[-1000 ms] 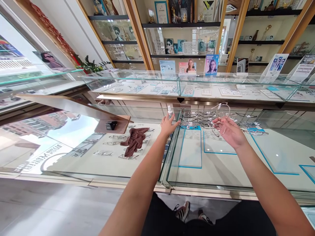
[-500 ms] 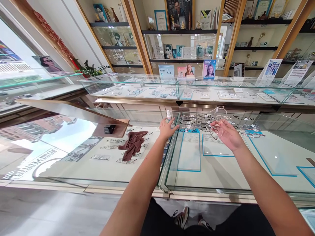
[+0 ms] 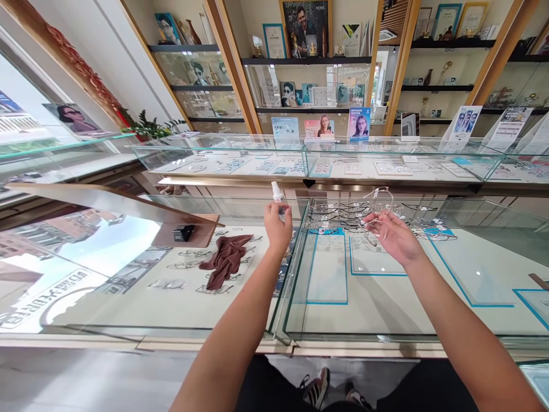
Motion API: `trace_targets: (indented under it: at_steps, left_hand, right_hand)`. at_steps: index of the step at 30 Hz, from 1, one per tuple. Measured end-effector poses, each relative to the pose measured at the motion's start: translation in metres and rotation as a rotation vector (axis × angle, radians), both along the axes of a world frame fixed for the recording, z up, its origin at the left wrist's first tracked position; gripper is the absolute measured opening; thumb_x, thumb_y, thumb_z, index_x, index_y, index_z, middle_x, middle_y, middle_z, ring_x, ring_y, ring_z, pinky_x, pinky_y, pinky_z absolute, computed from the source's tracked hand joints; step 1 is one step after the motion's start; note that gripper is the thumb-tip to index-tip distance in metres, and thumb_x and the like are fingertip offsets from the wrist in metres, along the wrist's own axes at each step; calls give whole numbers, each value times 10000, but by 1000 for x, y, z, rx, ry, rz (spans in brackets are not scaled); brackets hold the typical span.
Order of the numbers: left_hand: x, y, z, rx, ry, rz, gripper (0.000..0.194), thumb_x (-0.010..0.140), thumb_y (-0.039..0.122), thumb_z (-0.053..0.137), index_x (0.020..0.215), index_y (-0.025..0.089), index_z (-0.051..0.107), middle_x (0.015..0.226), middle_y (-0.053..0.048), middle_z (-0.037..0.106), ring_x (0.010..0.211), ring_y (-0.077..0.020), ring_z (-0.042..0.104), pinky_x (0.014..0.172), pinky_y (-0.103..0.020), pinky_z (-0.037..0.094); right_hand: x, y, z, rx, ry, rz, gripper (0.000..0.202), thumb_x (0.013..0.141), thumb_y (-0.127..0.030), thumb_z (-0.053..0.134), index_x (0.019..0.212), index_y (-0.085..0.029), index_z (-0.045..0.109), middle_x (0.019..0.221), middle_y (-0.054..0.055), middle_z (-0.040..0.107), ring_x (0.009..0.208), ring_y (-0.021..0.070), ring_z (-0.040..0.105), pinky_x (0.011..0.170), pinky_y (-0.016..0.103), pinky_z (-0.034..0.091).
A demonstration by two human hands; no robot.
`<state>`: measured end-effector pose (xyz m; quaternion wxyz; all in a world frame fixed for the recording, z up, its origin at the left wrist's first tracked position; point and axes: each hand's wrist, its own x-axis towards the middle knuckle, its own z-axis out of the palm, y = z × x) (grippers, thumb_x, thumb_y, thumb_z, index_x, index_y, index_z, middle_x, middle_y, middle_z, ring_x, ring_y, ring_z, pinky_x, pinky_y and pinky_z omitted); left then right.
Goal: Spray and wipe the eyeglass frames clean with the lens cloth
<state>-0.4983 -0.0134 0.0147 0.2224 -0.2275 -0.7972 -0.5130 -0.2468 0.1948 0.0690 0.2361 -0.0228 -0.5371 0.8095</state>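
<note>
White bottle [image 3: 277, 193] is gripped in my left hand [image 3: 278, 227]; my right hand [image 3: 398, 238] pinches glasses [image 3: 369, 234]. Brown cloth [image 3: 225, 258] lies apart, not yet taken.

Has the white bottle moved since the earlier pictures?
Yes: against the pink sign, the bottle, now in the left hand, has shifted left and slightly up in the view.

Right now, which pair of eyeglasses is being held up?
The pale-framed eyeglasses in your right hand; the dark-framed pairs lie unheld in rows.
</note>
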Motion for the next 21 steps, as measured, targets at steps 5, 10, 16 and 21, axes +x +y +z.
trace_targets:
  at_steps: [5,10,16,21]
  left_hand:
    - [27,12,15,349,-181,-283,394,880,333,632,1179,256,386,1075,-70,602,890,-186,611,615,-261,494]
    - [65,16,36,494,-787,-921,502,749,609,764,963,242,496,715,41,465,601,-123,471,424,-165,293]
    - [94,10,48,353,-1115,-1402,813,695,1019,507,599,217,420,522,42,321,483,-111,339,386,-209,274]
    - [100,12,48,312,-1113,-1458,809,728,1032,353,518,250,339,457,48,221,439,-118,266,379,-243,223]
  right_hand:
    - [1,-2,-1,-17,16,20,277,761,-479,914,837,-297,718,983,-9,787,1010,190,708,1043,395,522]
    - [0,-9,-5,-20,-10,38,282,771,-460,908,819,-286,690,951,-4,776,987,200,711,1026,408,538]
    - [1,-23,-6,-23,-50,61,314,716,-469,944,792,-270,713,919,-6,766,977,191,704,970,372,550]
    - [2,-33,-4,-81,-104,72,362,671,-478,973,766,-257,702,869,-15,759,916,169,699,935,352,551]
